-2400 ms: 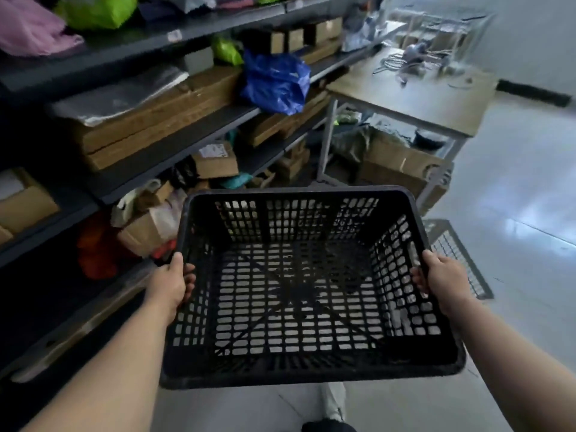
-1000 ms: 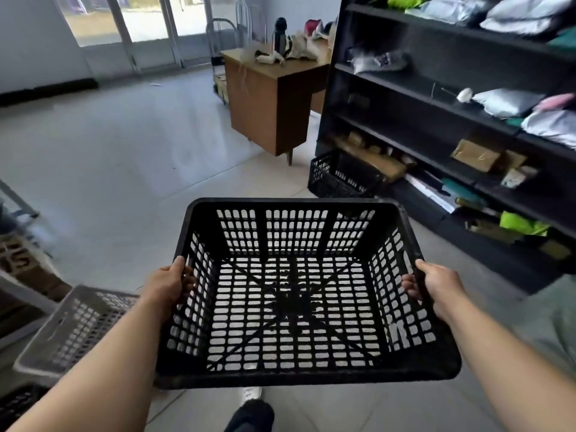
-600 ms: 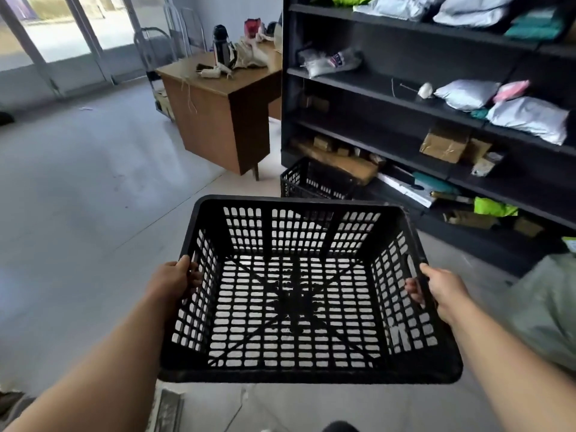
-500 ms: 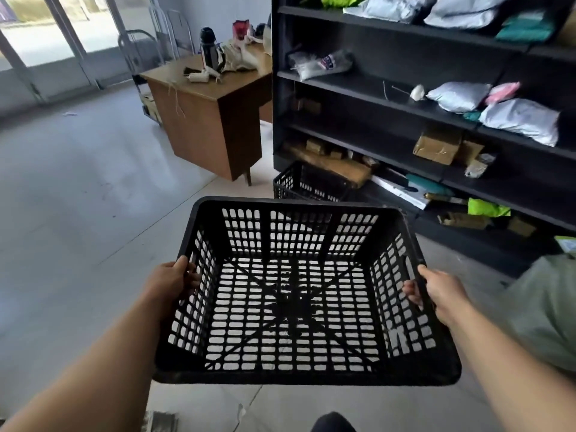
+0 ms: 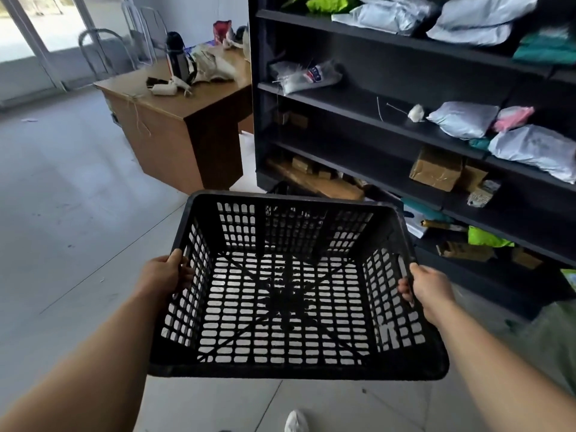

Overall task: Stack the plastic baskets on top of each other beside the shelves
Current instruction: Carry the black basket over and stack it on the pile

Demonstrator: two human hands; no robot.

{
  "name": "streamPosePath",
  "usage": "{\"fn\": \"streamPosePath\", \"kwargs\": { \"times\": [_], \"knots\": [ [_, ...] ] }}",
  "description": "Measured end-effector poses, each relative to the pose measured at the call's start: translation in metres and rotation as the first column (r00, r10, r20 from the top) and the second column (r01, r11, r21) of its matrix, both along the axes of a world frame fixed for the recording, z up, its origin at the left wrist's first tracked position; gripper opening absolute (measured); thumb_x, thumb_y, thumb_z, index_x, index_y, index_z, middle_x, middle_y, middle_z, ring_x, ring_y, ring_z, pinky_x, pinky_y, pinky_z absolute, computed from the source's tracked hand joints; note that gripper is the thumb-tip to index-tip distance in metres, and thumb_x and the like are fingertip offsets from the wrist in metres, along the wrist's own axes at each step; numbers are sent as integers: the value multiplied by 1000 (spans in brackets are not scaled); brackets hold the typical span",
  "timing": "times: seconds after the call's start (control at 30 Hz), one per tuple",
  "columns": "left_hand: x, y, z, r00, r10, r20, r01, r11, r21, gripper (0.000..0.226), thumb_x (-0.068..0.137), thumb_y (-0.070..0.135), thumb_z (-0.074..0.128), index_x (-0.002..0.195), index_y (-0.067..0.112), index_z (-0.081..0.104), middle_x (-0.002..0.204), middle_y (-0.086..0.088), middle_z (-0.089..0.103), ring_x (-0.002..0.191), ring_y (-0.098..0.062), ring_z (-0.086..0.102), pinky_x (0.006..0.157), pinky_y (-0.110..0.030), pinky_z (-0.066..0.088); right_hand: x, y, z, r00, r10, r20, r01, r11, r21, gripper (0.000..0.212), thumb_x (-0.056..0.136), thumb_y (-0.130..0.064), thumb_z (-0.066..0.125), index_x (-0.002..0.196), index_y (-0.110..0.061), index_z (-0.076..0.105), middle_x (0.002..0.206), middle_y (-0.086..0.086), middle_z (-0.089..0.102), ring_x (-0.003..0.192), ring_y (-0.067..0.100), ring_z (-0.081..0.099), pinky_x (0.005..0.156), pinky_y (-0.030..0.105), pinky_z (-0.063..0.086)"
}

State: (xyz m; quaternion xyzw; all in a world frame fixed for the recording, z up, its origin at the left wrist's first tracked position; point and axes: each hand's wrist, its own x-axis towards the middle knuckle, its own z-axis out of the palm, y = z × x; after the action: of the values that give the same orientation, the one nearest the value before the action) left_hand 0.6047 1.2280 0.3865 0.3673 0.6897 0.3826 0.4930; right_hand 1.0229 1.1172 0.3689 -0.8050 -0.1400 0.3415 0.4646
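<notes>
Two hands on this one: left hand (image 5: 162, 275) and right hand (image 5: 428, 286) each have fingers curled round a side rim of the black basket (image 5: 296, 369), carried level in the air just short of the shelves (image 5: 374, 120). I'd keep it flat, line the corners up over the other basket (image 5: 278, 187) peeking out by the shelf foot, then lower it straight so it nests. Desk (image 5: 187, 126) corner's close on the left and shelf edges on the right, but there's plenty of open floor (image 5: 62, 213) out left.

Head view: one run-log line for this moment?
state: held aloft | object: empty black perforated plastic basket | left hand: grips left rim | right hand: grips right rim | location: near black shelves | stacked: not yet
</notes>
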Motion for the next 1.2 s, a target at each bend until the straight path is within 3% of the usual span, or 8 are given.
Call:
{"fn": "streamPosePath", "kwargs": {
  "times": [0.13,0.23,0.37,0.53,0.73,0.87,1.07,1.2],
  "knots": [
    [17,60,-7,1000,7,-6,-7,1000,-12,32,98,25,43,74,9,54,68,-12,59,44,-12,57,44,-20,49,16,60,4,1000,-16,22,15,1000,22,26,98,-24,44,114,-9,58,70,10,60,57,18,53,48,27,43],
    [26,110,-13,999,6,-34,-6,1000,-2,30,98,25,44,76,8,56,67,-13,60,34,-5,55,50,-27,48,24,106,0,999,-33,34,32,999,35,23,98,-24,45,108,-9,60,70,10,61,56,18,54,45,25,45],
    [35,185,-23,998,-32,-45,32,999,-1,30,98,27,43,83,6,58,68,-12,62,35,-4,56,57,-30,46,30,169,-9,997,-61,46,59,998,27,23,98,-24,45,101,-8,61,70,10,61,56,17,55,45,24,46],
    [44,290,-26,994,-110,-18,110,993,-31,31,99,27,42,78,8,56,69,-12,61,57,-20,54,57,-30,44,30,245,-17,986,-148,73,148,989,5,21,98,-25,45,100,-10,60,70,9,62,56,16,55,43,21,47],
    [54,409,-31,972,-235,-23,232,970,-77,29,97,30,44,81,10,56,68,-11,61,49,-19,48,41,-21,38,25,318,-29,959,-271,77,273,962,-14,22,98,-26,45,92,-11,60,69,8,61,58,18,56,51,28,46],
    [71,471,-41,953,-302,-37,297,950,-94,31,97,34,44,80,11,57,72,-12,64,52,-20,50,49,-26,37,26,356,-43,932,-353,85,355,935,-15,26,98,-26,45,76,-18,55,66,8,60,55,18,55,52,28,45],
    [117,544,-65,945,-319,-65,311,944,-108,29,97,33,44,81,13,58,71,-10,63,47,-16,48,47,-25,36,50,406,-79,906,-416,76,419,907,-35,21,97,-29,46,92,-14,59,66,7,63,58,18,59,59,33,49],
    [152,586,-94,936,-335,-112,320,939,-128,33,97,35,43,92,9,63,71,-8,64,49,-16,48,48,-24,37,76,444,-106,901,-430,60,433,901,-31,22,97,-27,46,102,-11,61,67,8,63,58,17,58,58,30,48]
  ]
}}
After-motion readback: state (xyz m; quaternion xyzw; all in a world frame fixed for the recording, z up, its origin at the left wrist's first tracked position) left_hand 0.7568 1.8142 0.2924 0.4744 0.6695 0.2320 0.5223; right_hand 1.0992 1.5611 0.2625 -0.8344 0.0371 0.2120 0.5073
